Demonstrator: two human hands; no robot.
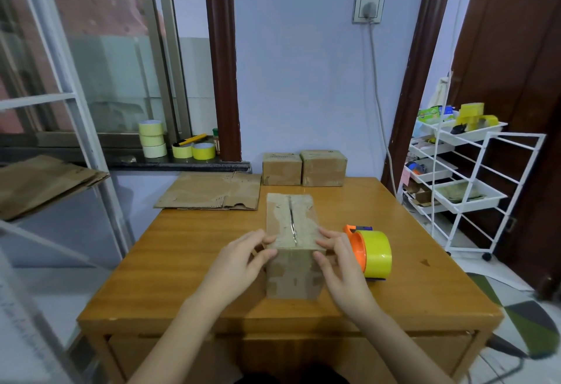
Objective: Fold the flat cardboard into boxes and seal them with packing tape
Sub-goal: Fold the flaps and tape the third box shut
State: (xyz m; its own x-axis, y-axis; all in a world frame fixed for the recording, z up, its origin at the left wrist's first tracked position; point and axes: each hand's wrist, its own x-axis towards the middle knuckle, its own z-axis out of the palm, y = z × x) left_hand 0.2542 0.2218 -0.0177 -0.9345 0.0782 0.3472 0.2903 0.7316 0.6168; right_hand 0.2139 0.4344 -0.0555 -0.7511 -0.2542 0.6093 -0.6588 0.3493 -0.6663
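While your left hand point(243, 257) presses its straight fingers against the near left top edge of the cardboard box point(293, 247), the table point(182, 265) to its left lies bare wood out to the left edge. At the far left corner a flat cardboard sheet point(212, 191) overhangs the table edge. The box stands upright at the table's middle, its two top flaps meeting with a narrow slit between them. Two closed boxes point(303, 168) sit side by side at the far edge, apart from it. Your right hand point(337, 262) rests straight fingers on the near right top corner, gripping nothing. Just to its right the tape dispenser point(368, 251) with a yellow roll stands near the box. Beyond the right edge is a white rack point(473, 189).
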